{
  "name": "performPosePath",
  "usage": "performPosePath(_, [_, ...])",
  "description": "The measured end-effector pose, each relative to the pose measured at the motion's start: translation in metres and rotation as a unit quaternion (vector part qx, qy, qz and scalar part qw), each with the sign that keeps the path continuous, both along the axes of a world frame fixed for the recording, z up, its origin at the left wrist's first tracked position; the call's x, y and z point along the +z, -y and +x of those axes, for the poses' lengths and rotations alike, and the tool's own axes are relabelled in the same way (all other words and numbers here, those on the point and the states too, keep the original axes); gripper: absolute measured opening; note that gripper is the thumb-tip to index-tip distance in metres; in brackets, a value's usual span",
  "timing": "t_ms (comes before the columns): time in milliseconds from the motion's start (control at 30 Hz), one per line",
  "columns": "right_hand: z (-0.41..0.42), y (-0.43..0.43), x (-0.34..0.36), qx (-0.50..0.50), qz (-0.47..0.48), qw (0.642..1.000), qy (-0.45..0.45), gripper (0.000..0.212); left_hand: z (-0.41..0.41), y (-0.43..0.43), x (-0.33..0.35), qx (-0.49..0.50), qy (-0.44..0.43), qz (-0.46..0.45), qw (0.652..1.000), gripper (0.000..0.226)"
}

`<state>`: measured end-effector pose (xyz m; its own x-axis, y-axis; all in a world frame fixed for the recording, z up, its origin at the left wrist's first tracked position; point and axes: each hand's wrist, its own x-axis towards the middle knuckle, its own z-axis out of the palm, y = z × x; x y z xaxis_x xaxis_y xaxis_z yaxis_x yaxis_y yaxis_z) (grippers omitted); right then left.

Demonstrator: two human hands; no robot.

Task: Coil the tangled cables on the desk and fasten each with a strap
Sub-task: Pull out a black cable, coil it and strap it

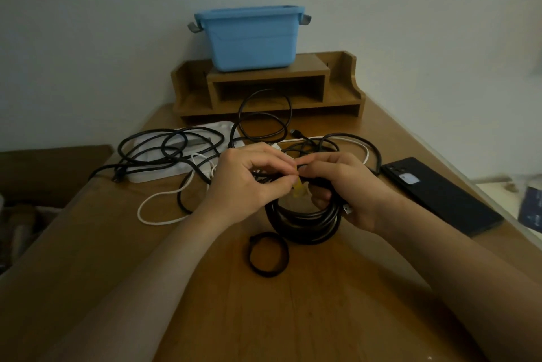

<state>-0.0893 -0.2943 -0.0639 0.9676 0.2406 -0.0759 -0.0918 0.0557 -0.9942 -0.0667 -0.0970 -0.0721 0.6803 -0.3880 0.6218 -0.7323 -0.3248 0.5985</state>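
Both hands are busy at mid-bench, meeting over the black coil [305, 234].

- Left hand [249, 182]: fingers curled, thumb and forefinger pinching the yellow strap [297, 189] at the coil's 12 o'clock edge.
- Right hand [346, 188]: fingers wrapped round the coil's strands at its 2 o'clock side, holding the bundle tilted up off the bench [322, 317]. Its fingertips touch the left hand's at the strap.
- The coil is several turns of black cable. Its lower arc is near or on the wood, I cannot tell which. A silver USB plug [347, 209] pokes out at the coil's 3 o'clock, just beside the right palm.
- The yellow strap hangs down inside the coil's ring. Whether it already goes round the strands is hidden by the fingers.
- Black strap loop [268, 254]: lies flat on the bench at 7 o'clock from the coil, just beside it.

Rest of the bench:
- Black cable tangle [164, 150] at 10 o'clock, draped over a white tray [152, 176].
- White cable [161, 223] loops at 9 o'clock, passing behind the left wrist.
- One more loose black loop [264, 115] at 12 o'clock, in front of the wooden organizer [337, 97].
- Blue bin [252, 39] sits on top of the organizer, against the wall.
- Black phone [440, 194] at 3 o'clock, face down, near the bench edge.
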Motion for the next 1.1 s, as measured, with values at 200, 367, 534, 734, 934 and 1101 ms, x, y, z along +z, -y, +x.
performPosePath(200, [-0.001, -0.003, 0.000, -0.011, 0.000, 1.000, 0.029, 0.019, -0.004, 0.003, 0.002, 0.038, -0.040, 0.007, 0.998, 0.031])
performPosePath(367, [-0.003, -0.003, 0.002, -0.006, -0.010, 0.998, 0.057, 0.019, -0.005, 0.003, -0.001, 0.068, 0.002, 0.000, 0.998, 0.029])
performPosePath(534, [-0.005, -0.006, 0.003, -0.012, -0.014, 0.995, 0.103, 0.021, -0.005, 0.003, -0.002, 0.112, 0.138, 0.016, 0.984, 0.023])
performPosePath(734, [-0.004, -0.004, 0.003, 0.007, -0.004, 0.994, 0.113, 0.030, -0.003, 0.002, -0.008, 0.159, 0.292, 0.012, 0.943, 0.019])
performPosePath(934, [-0.002, 0.003, 0.003, 0.039, -0.012, 0.984, 0.171, 0.029, -0.004, 0.001, -0.005, 0.169, 0.363, 0.021, 0.916, 0.014])
performPosePath(1101, [-0.002, 0.005, 0.003, 0.038, -0.026, 0.979, 0.197, 0.031, -0.001, 0.002, -0.004, 0.135, 0.320, 0.000, 0.938, 0.013])
